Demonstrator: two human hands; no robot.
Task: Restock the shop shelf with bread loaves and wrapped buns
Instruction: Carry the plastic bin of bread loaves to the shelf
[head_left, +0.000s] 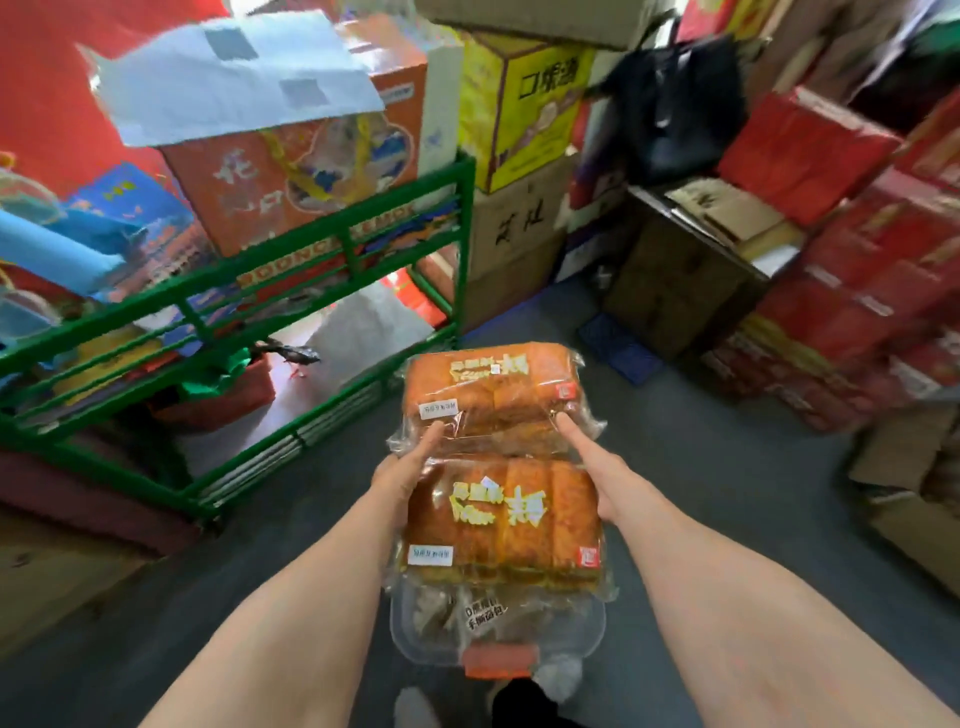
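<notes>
A stack of bread is carried between both hands at waist height. The left hand (402, 467) is pressed against the left side of the near loaf (501, 522), its forefinger laid out along the wrapper of the far loaf (493, 395); the right hand (597, 467) is set likewise on the right side, forefinger extended to the far loaf, so the load is clamped between them. Whether the remaining fingers are curled under the stack cannot be told. Beneath the two loaves a clear clamshell of buns (498, 629) is held in the same stack.

The carrying step appears to be in hand: no shop shelf is to be seen, only a stockroom. The next move would call for a steady walk with the stack kept level, since slick wrappers may slide.

The grey floor (701, 467) ahead is open as a narrow aisle. It is bounded on the left by a green metal rack (311, 234), ahead by stacked cartons (519, 156), and on the right by red boxes (857, 312).
</notes>
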